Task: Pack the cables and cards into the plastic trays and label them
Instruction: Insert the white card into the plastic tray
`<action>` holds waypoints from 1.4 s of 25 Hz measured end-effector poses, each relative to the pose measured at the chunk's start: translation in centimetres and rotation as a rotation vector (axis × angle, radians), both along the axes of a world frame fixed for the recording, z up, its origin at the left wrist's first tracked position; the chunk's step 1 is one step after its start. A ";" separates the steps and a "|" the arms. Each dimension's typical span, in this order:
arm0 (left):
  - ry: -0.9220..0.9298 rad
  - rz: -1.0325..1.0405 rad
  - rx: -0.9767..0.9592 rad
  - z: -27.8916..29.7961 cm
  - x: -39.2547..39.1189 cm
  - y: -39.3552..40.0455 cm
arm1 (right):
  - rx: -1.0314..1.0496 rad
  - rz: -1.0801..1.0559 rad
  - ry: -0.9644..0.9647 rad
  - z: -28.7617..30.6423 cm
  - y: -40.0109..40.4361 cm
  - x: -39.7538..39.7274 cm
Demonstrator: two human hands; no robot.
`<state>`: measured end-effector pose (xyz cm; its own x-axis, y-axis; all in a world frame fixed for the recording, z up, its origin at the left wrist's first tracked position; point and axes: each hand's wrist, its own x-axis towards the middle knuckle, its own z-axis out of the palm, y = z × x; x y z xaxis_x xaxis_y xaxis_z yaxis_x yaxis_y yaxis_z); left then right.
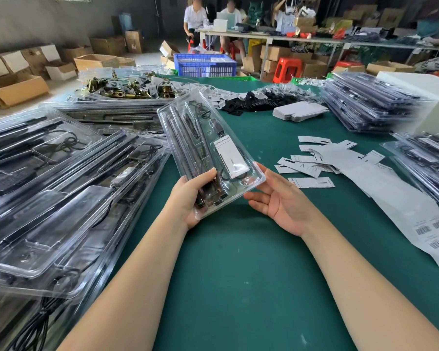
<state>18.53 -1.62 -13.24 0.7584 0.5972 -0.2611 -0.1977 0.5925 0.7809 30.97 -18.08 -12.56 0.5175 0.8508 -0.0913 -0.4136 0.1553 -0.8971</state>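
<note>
Left hand (190,198) grips near end of clear tray (208,148), thumb curled over top; right hand (276,198) spread, palm up, at lower right corner. Tray held mid-frame above green table (238,274); holds black bars, coiled cable, white card (232,158). Judged light, thin, flexy, slick: support both ends. Left of frame: filled trays (61,186). Right: label sheet (403,219), loose cards (314,160). Upper right: tray stack (370,102).

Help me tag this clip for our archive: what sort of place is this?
Probably a packing workshop or small warehouse: stacks of filled plastic trays on a green table, a barcode label sheet, and cardboard boxes across the floor.
</note>
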 end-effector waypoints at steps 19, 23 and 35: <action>0.087 -0.058 0.086 -0.3 -0.3 0.3 | -0.010 -0.052 0.076 0.9 -0.2 -0.2; 0.097 -0.042 0.111 -0.5 -0.1 0.2 | -0.060 -0.050 -0.090 0.9 -0.4 0.3; 0.062 0.079 0.015 0.1 0.4 -0.1 | -0.143 -0.491 -0.518 -1.1 1.8 -2.9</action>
<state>18.97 -1.75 -13.15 0.6913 0.6588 -0.2970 -0.1944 0.5653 0.8016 28.11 -16.24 -13.70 0.8433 0.5078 0.1761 0.1572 0.0802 -0.9843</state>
